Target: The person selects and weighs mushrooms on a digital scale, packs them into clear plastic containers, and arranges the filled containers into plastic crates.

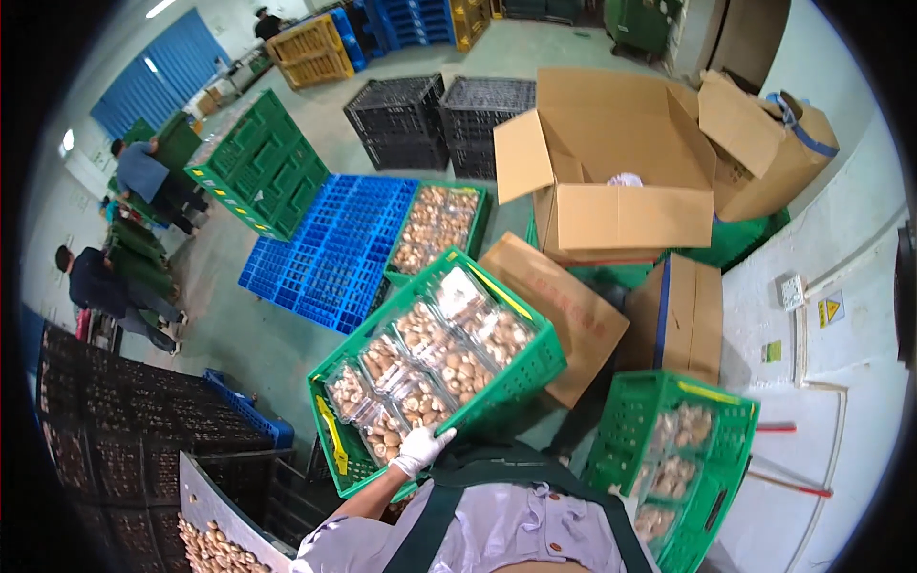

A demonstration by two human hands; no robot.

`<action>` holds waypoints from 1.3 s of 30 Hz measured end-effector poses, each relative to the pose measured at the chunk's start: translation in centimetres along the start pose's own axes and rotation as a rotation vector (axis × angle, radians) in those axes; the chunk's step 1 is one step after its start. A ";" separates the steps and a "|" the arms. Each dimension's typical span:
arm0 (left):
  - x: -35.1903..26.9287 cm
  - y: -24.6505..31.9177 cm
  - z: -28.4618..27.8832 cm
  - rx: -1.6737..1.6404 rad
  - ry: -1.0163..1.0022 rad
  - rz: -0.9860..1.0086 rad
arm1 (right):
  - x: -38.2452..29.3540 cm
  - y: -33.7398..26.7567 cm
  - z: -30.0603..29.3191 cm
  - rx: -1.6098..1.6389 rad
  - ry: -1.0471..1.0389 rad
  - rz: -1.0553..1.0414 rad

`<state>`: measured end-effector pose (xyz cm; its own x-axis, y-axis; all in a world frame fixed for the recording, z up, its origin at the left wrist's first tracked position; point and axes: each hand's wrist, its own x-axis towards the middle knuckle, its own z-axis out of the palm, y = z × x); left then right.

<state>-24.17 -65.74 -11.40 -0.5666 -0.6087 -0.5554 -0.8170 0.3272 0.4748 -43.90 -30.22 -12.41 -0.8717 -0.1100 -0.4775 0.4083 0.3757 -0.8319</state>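
My left hand (423, 450), in a white glove, lies at the near rim of a green plastic crate (501, 379). Its fingers reach over the rim, by a clear clamshell pack of mushrooms (424, 408); whether they grip the rim is hard to tell. The crate is tilted and holds several such packs, one of them with a white label. On the right, a second green crate (623, 422) with mushroom packs stands close beside my body. My right hand is hidden or out of view; only a bit of pale cloth shows near that crate's edge.
A blue pallet (329, 247) bears stacked green crates (269, 172). Another mushroom crate (481, 222) stands beyond mine. Cardboard boxes (634, 215) stand ahead and right, black crates (401, 107) behind. Loose mushrooms (215, 548) lie by a metal edge at lower left. Several people work at far left.
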 end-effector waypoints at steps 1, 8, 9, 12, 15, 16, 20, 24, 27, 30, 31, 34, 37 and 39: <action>0.6 0.0 -0.5 -0.007 -0.039 -0.068 | 0.6 -0.6 0.1 -0.063 -0.049 0.028; 1.7 -3.1 0.4 -0.115 0.095 -0.090 | 2.8 -7.2 4.1 -0.445 -0.152 0.089; 2.0 -3.4 0.7 -0.109 0.122 -0.095 | 3.6 -8.0 4.8 -0.529 -0.205 0.078; 1.8 -3.7 1.3 -0.156 0.221 -0.077 | 6.4 -8.6 6.1 -0.685 -0.322 -0.037; 2.0 -3.3 1.8 -0.202 0.287 -0.104 | 9.9 -10.3 7.0 -0.832 -0.464 -0.151; 2.1 -3.0 2.1 -0.224 0.304 -0.129 | 11.1 -11.1 7.3 -0.904 -0.537 -0.160; 2.2 -2.1 3.6 -0.244 0.349 -0.278 | 16.7 -14.3 9.2 -0.955 -0.708 -0.184; 3.2 0.6 3.9 -0.352 0.418 -0.387 | 22.5 -15.5 11.1 -0.959 -0.789 -0.241; 3.1 3.9 3.3 -0.392 0.399 -0.497 | 26.3 -15.0 12.2 -0.970 -0.830 -0.268; 2.8 6.5 3.8 -0.414 0.445 -0.566 | 29.0 -15.1 12.4 -0.987 -0.917 -0.348; 2.6 7.1 4.0 -0.417 0.461 -0.578 | 28.5 -16.5 12.3 -0.981 -0.951 -0.324; 2.2 8.7 3.8 -0.422 0.440 -0.632 | 28.9 -17.1 12.6 -0.968 -0.990 -0.342; 1.4 10.2 4.2 -0.424 0.447 -0.650 | 29.5 -15.0 11.6 -0.943 -1.022 -0.362; 0.8 10.1 4.9 -0.379 0.455 -0.646 | 28.9 -13.1 10.8 -0.964 -1.010 -0.584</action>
<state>-33.40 -59.37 -10.36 0.1585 -0.8478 -0.5060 -0.8269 -0.3940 0.4011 -71.54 -48.28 -18.39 -0.1340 -0.8690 -0.4764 -0.5967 0.4546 -0.6613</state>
